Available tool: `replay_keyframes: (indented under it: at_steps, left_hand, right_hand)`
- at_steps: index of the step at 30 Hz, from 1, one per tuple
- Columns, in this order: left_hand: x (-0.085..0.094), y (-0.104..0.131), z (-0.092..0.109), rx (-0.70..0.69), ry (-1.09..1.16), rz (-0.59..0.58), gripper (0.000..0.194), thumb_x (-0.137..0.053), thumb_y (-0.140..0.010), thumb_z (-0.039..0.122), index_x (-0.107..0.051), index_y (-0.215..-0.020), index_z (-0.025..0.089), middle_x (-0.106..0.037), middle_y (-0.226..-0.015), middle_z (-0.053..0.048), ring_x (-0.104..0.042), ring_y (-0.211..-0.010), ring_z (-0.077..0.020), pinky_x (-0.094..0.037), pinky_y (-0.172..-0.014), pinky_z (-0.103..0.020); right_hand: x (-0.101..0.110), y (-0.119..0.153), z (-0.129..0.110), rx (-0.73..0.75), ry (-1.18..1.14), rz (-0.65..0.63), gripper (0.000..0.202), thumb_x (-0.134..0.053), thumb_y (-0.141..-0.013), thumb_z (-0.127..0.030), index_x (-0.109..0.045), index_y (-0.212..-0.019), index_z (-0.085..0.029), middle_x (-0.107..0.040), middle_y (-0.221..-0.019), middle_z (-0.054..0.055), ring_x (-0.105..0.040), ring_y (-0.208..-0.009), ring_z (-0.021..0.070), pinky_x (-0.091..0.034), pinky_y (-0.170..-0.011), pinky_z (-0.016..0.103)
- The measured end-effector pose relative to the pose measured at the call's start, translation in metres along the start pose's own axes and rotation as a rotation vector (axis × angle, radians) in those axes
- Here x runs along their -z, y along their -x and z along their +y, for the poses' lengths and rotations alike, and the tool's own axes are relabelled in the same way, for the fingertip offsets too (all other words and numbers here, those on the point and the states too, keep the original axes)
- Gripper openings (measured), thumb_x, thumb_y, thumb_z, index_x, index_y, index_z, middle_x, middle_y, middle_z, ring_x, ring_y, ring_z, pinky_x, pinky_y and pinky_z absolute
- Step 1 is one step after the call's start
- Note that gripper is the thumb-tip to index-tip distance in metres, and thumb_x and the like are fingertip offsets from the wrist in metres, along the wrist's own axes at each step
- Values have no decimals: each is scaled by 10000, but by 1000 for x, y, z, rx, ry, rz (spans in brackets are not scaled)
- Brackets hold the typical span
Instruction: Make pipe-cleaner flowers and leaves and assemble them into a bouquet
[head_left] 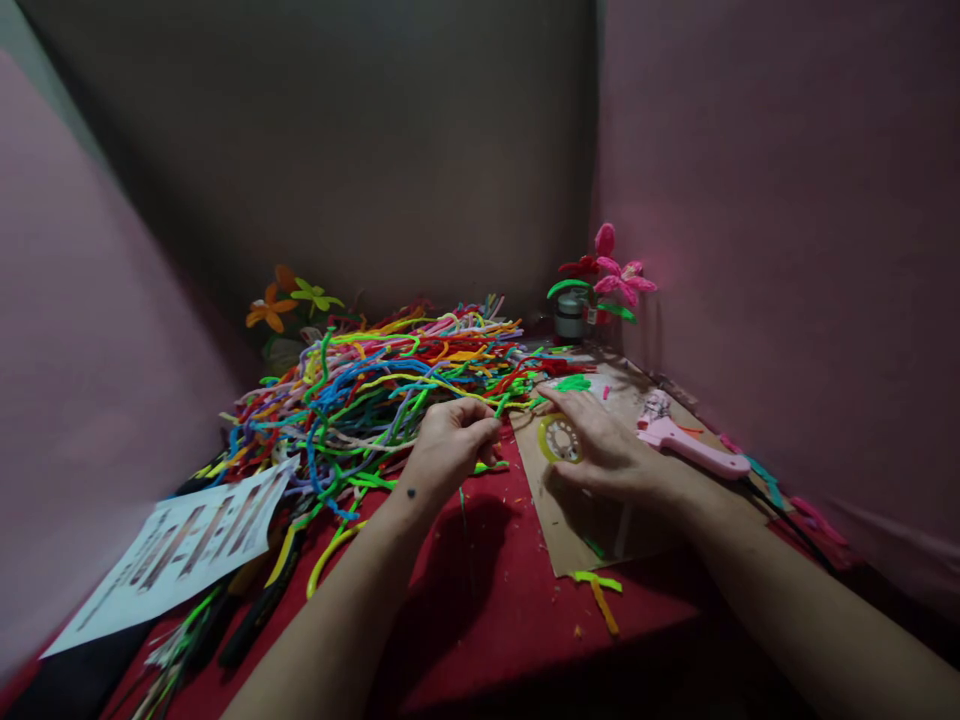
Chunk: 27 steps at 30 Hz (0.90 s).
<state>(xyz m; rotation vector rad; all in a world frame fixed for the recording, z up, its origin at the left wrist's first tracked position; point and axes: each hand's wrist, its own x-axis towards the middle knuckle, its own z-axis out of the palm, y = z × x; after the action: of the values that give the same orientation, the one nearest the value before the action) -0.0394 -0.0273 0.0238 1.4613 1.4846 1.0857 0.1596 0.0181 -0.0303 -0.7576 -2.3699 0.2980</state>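
Observation:
My left hand (454, 440) is pinched closed on a thin green pipe cleaner (501, 402), whose fuzzy end sticks up past the fingertips. Between the thumb and fingers of my right hand (607, 450) sits a yellow-rimmed roll of tape (559, 439) with a pale, holed core. My right hand is held above a sheet of brown cardboard (555, 530). Just beyond my left hand spreads a big tangled heap of many-coloured pipe cleaners (390, 375). The lower end of the green piece is hard to make out.
A pink glue gun (697, 450) lies on the cardboard's right side, its black cord running off right. Pink flowers (624, 280) stand in a small pot (571, 315) behind; orange flowers (271, 308) are back left. A printed sheet (180, 550) and black-handled pliers (262, 610) lie left on red cloth (480, 640).

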Motion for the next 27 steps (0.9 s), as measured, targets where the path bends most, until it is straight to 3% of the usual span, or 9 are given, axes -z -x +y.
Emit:
replay_keyframes:
  at_steps: [3, 6, 10, 12, 17, 20, 24, 27]
  left_hand:
    - [12, 4, 5, 19, -63, -72, 159, -567, -674, 282, -577, -649, 125, -551, -476, 19, -447, -386, -66, -290, -387, -172]
    - [19, 9, -2, 23, -211, -231, 200, -527, -718, 303, -588, -632, 133, -525, -456, 27, -443, -386, -68, -299, -404, -179]
    - [15, 13, -22, -3, -452, -477, 164, -522, -704, 257, -566, -585, 154, -514, -456, 35, -478, -418, -83, -322, -435, -178]
    - [11, 15, -30, -15, -517, -546, 93, -556, -673, 242, -572, -628, 162, -521, -479, 41, -493, -432, -89, -311, -428, -173]
    - [7, 14, -32, -36, -509, -529, 255, -470, -762, 355, -550, -622, 157, -491, -478, 33, -447, -418, -85, -271, -412, -181]
    - [10, 11, -31, -102, -538, -465, 257, -429, -785, 325, -566, -664, 145, -490, -523, 34, -429, -439, -77, -284, -447, -190]
    - [14, 7, -34, -115, -504, -401, 217, -455, -772, 300, -601, -766, 139, -499, -552, 34, -439, -468, -81, -301, -469, -193]
    - [16, 6, -36, -139, -483, -359, 267, -463, -783, 349, -602, -695, 139, -490, -519, 31, -420, -474, -84, -314, -481, -194]
  right_hand:
    - [-1, 1, 5, -14, 38, 38, 810, -566, -667, -209, -182, -1380, -194, -431, -1243, 120, -394, -1114, 292, -325, -944, 437]
    - [0, 2, 6, -33, 82, 2, 785, -562, -679, -223, -204, -1376, -171, -465, -1164, 126, -417, -1049, 285, -350, -906, 428]
    - [0, 1, 2, -86, 149, -79, 704, -525, -689, -195, -285, -1347, -139, -492, -1073, 131, -435, -982, 270, -377, -856, 397]
    - [-1, 1, 1, -124, 182, -110, 676, -512, -675, -170, -330, -1324, -121, -493, -1087, 140, -435, -987, 266, -377, -858, 386]
    - [-6, 4, 2, -184, 225, -169, 637, -495, -686, -150, -371, -1310, -140, -512, -1103, 136, -437, -1017, 259, -363, -882, 388]
    - [-7, 6, 5, -181, 225, -191, 609, -532, -698, -199, -404, -1289, -134, -513, -1113, 141, -429, -1046, 271, -356, -895, 400]
    - [-4, 3, 3, -178, 186, -114, 603, -592, -698, -271, -430, -1268, -156, -509, -1114, 130, -445, -1030, 261, -368, -892, 401]
    - [-3, -4, -7, -128, 146, -20, 464, -557, -751, -274, -492, -1197, -163, -529, -1071, 120, -466, -996, 240, -389, -867, 389]
